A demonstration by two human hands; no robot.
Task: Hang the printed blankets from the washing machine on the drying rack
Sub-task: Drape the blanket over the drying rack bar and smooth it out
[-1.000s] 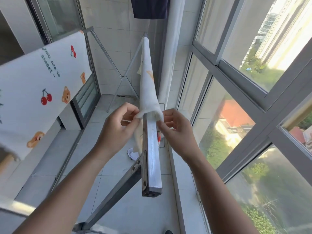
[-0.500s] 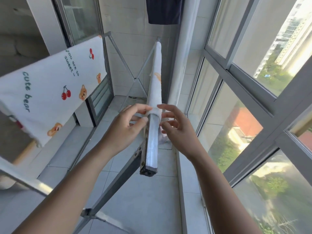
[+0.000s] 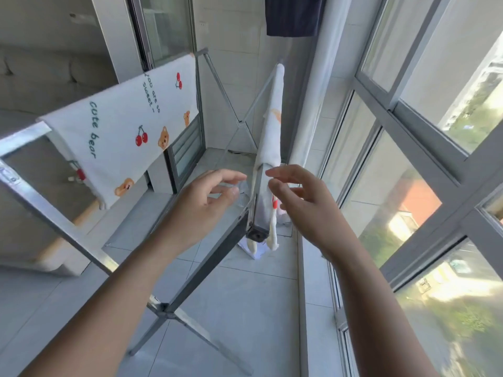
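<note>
A white blanket [image 3: 272, 126] with bear prints hangs folded over the right bar [image 3: 258, 210] of the metal drying rack, seen edge-on. A second white blanket [image 3: 122, 126] printed with bears, cherries and "cute bear" is draped over the left bar [image 3: 24, 137]. My left hand [image 3: 201, 202] hovers just left of the right bar's near end, fingers apart and holding nothing. My right hand [image 3: 302, 202] hovers just right of that bar, fingers spread and apart from the cloth.
The rack's crossed legs [image 3: 166, 311] stand on the grey tiled balcony floor. Large windows [image 3: 408, 159] run along the right. A dark garment [image 3: 294, 14] hangs overhead at the back. A white pole [image 3: 318, 99] stands behind the rack, and a sliding door [image 3: 163, 36] is at the left.
Both hands pinched the blanket's near edge on the right bar a second ago; they have let go and opened, drawing slightly apart. The camera has pulled back and turned left.
</note>
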